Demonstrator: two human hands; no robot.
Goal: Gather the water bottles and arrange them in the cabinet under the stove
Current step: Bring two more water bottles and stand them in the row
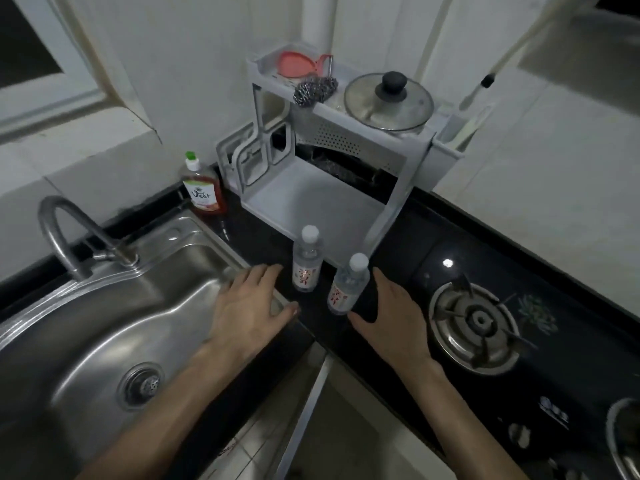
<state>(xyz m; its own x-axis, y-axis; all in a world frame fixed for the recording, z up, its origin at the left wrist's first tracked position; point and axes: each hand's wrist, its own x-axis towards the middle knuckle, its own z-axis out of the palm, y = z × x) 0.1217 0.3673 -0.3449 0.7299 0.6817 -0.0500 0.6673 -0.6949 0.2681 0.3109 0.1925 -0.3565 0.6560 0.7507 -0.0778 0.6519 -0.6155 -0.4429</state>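
A black corner countertop (pixel 398 233) ran between a steel sink (pixel 104 323) and a gas stove (pixel 474 327), with a grey rack (pixel 311 188) standing in the corner. Two water bottles stood upright on the counter in front of the rack: the far bottle (pixel 307 259) and the near bottle (pixel 348 284), just beside each other. The left hand (pixel 249 306) hovered with fingers spread, holding nothing, left of the bottles; the right hand (pixel 394 306) was likewise open, just right of the near bottle.

Dim kitchen corner: white tiled walls (pixel 194 81), window (pixel 31 53) top left, black desk (pixel 408 230) w/ steel sink (pixel 114 323) & gas stove (pixel 474 323), pale floor tiles (pixel 249 448).
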